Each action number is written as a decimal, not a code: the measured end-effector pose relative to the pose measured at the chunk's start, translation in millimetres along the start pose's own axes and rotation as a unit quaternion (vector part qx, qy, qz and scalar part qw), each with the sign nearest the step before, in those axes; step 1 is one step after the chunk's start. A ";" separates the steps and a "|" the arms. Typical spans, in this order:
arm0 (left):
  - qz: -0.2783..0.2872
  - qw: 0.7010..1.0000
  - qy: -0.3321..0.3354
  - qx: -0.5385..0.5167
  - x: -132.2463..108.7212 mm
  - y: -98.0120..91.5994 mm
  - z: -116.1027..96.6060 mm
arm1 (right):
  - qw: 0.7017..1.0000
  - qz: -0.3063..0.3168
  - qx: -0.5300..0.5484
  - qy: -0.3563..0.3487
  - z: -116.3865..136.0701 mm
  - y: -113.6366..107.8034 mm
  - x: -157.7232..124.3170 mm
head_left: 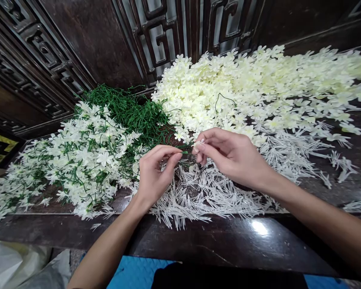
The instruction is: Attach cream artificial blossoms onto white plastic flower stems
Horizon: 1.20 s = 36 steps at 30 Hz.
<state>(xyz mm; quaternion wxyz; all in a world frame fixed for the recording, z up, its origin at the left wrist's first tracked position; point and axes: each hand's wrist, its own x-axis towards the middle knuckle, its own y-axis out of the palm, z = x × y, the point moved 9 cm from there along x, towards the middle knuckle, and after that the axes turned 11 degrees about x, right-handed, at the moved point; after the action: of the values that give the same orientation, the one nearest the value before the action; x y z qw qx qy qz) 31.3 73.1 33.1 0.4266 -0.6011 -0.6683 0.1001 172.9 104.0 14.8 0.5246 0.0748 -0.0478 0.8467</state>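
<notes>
Over the middle of the dark bench, my left hand [157,170] pinches a short green stem [184,152] between thumb and forefinger. Just to its right, my right hand [233,156] holds a small pale flower piece [199,143] at its fingertips, near the stem's end. Below both hands lies a heap of thin white stamen pieces [204,196]. Green stems [128,110] are piled behind my left hand, and loose cream blossoms [216,86] spread behind my right hand. Flowers with green stems attached [87,160] form a pile at the left.
A dark wooden bench [198,237] runs across the view, with its front edge nearest me. Carved lattice panels [159,32] rise behind the piles. Pale bags [24,265] lie at the lower left, and a blue cushion [132,273] shows below the bench.
</notes>
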 end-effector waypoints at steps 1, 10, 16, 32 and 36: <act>0.004 1.000 -0.008 -0.001 -0.4 0.7 1.9 | 1.000 0.004 -0.008 0.000 -0.1 0.4 -0.1; 0.033 0.998 -0.042 -0.032 -1.7 7.2 5.7 | 0.995 0.037 -0.080 -0.047 5.6 8.3 -2.6; 0.042 0.999 -0.019 -0.020 -3.3 9.2 1.5 | 0.986 0.044 -0.142 -0.071 8.0 11.6 -1.4; 0.075 0.994 0.059 0.046 -5.1 14.3 -14.1 | 0.966 0.087 -0.206 -0.129 13.6 20.2 -7.9; 0.067 0.994 0.073 0.043 -5.5 14.2 -16.7 | 0.966 0.101 -0.200 -0.130 12.9 22.8 -10.7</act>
<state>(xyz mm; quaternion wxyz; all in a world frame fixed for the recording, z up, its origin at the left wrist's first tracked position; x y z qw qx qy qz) 52.6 65.6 31.8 0.4920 -0.6314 -0.5885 0.1135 158.2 82.4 25.6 0.4304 0.0725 -0.2909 0.8514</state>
